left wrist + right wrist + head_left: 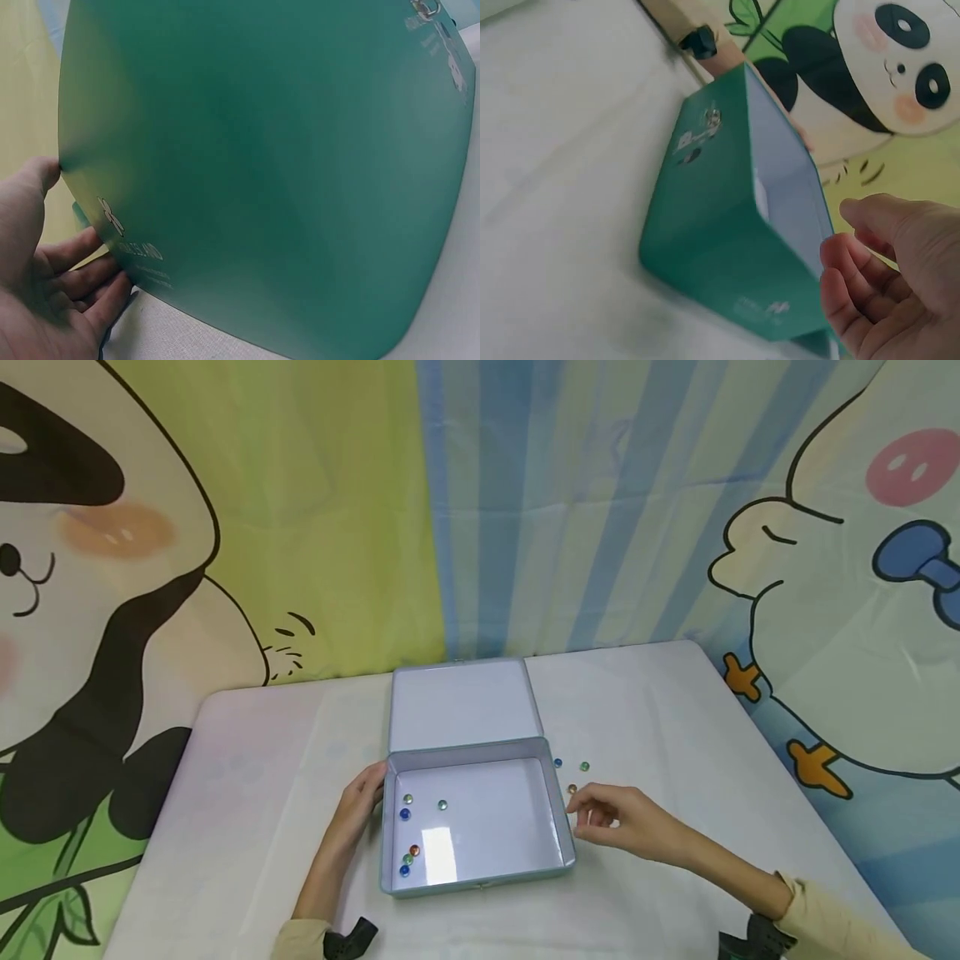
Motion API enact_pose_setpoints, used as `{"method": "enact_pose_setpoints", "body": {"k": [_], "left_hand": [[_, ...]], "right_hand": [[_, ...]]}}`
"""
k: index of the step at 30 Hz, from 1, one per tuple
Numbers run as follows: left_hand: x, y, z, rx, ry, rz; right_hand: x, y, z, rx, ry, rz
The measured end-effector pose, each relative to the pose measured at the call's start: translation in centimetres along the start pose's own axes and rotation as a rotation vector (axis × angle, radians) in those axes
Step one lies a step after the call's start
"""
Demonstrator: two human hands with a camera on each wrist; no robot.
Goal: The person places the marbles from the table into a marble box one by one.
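A green tin box [480, 885] with a pale interior lies on the table, its hinged lid [463, 706] laid back. Several glass marbles sit inside toward its left, including a blue marble [405, 814] and a red-orange marble [415, 851]. My left hand [358, 806] grips the far left corner, thumb at the rim and fingers against the green side [262, 180]. Just outside the right wall, my right hand [618, 817] hovers with loosely bent fingers; no object shows between thumb and fingertips [832, 251].
Beyond the right hand, three marbles lie on the white tablecloth [660, 718]: a blue marble [558, 762], a green marble [585, 767] and an amber marble [572, 789]. A cartoon-printed curtain [345, 527] stands behind the table. Dark straps [351, 938] circle both wrists.
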State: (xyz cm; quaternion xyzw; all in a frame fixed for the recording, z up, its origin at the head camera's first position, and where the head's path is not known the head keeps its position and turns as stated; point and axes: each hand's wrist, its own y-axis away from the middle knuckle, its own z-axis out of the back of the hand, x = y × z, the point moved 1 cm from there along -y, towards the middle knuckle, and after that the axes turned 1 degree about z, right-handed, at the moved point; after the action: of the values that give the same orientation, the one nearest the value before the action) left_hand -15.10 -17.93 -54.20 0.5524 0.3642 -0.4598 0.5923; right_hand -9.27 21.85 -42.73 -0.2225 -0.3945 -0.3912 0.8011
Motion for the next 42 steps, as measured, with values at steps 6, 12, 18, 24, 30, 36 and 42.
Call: {"method": "enact_pose_setpoints", "body": {"k": [6, 12, 18, 24, 30, 36, 42], "left_hand": [[0.1, 0.2, 0.2, -0.004, -0.013, 0.001], [0.3, 0.3, 0.3, 0.007, -0.011, 0.004], [0.3, 0.1, 0.1, 0.008, -0.004, 0.001], [0.2, 0.1, 0.2, 0.002, -0.007, 0.015], [0.1, 0.0, 0.2, 0.001, -0.006, -0.002], [0.1, -0.1, 0.1, -0.009, -0.012, -0.023], [0.2, -0.1, 0.1, -0.005, -0.012, -0.007]], "right_hand": [[-1.1, 3.2, -0.2, -0.098, -0.013, -0.147], [-2.1, 4.8, -1.1, -0.123, -0.072, -0.239], [-3.1, 5.6, -2.5, -0.136, -0.143, -0.247], [-3.8, 5.4, -4.0, -0.133, -0.172, -0.212], [-4.0, 3.5, -4.0, -0.167, -0.085, -0.173], [-6.0, 0.3, -2.6, -0.275, 0.06, -0.164], [-8.5, -2.2, -2.3, -0.312, 0.158, -0.2]]}}
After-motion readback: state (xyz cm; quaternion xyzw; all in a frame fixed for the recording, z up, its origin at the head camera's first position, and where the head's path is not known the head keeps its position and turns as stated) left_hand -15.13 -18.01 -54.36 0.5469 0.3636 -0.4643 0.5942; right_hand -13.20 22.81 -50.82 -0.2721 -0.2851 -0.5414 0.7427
